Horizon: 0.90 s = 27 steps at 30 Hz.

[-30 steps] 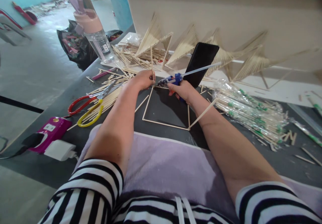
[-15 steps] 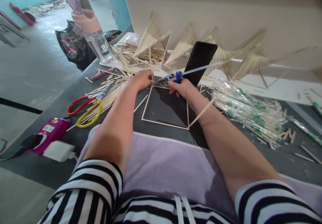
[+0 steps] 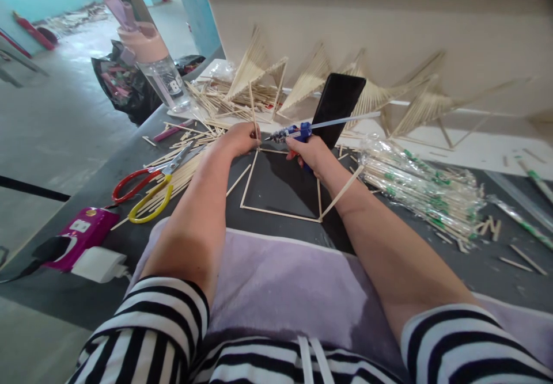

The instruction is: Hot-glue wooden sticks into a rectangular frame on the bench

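My right hand [image 3: 307,152] is wrapped round a blue hot glue gun [image 3: 298,133], with a long clear glue stick [image 3: 345,120] poking out of its back. The nozzle points left, close to the fingers of my left hand [image 3: 242,140]. Those fingers pinch an upright wooden stick [image 3: 252,105] at the far left corner of a square stick frame [image 3: 280,213]. The frame lies flat on the dark table. Another stick [image 3: 343,193] slants up from its near right corner, beside my right forearm.
Red-and-yellow-handled scissors [image 3: 151,191] lie on loose sticks at left, near a pink power socket [image 3: 84,234]. A water bottle [image 3: 158,70] stands behind. Twisted stick models [image 3: 302,82], a black phone [image 3: 339,105] and wrapped stick bundles [image 3: 419,182] lie beyond and to the right.
The view has shifted slightly, so everything sits a little further left. The glue gun's tip has drawn back very slightly from the corner; both hands keep their hold.
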Motion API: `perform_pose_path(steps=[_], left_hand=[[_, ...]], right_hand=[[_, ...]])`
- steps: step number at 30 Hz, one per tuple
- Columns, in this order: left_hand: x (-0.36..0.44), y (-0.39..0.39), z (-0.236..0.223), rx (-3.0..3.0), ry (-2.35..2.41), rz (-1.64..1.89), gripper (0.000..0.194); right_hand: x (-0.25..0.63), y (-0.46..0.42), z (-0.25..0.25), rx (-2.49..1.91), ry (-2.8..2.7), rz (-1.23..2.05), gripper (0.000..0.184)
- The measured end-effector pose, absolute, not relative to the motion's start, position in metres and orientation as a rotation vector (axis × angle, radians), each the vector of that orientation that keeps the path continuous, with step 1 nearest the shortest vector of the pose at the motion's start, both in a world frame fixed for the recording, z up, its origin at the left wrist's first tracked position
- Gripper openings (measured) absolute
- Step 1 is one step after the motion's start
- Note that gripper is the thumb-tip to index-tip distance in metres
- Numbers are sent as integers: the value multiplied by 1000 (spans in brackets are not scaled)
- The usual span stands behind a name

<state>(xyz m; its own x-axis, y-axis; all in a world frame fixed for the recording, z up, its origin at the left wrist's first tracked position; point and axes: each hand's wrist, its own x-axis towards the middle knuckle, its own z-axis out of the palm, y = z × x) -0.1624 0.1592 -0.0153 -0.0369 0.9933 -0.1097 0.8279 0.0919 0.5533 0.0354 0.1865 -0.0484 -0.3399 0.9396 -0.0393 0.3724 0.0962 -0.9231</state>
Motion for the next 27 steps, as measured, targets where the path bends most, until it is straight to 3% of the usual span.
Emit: perform_pose_path(steps=[7, 14, 18, 27], left_hand=[[-164, 162, -18, 1795, 1917, 469, 17], [-165, 166, -21, 1721, 1910, 477, 19], [-166, 166, -24, 1722, 1884, 522, 15], [-171, 168, -27, 1848, 1906, 478, 14]], right_hand=[[47, 185, -35, -1027, -1714, 1554, 28], [47, 184, -26, -1013, -1567, 1169, 40], [42, 182, -29, -1141, -1573, 945, 35], [36, 189, -56, -1213, -1656, 961, 37]])
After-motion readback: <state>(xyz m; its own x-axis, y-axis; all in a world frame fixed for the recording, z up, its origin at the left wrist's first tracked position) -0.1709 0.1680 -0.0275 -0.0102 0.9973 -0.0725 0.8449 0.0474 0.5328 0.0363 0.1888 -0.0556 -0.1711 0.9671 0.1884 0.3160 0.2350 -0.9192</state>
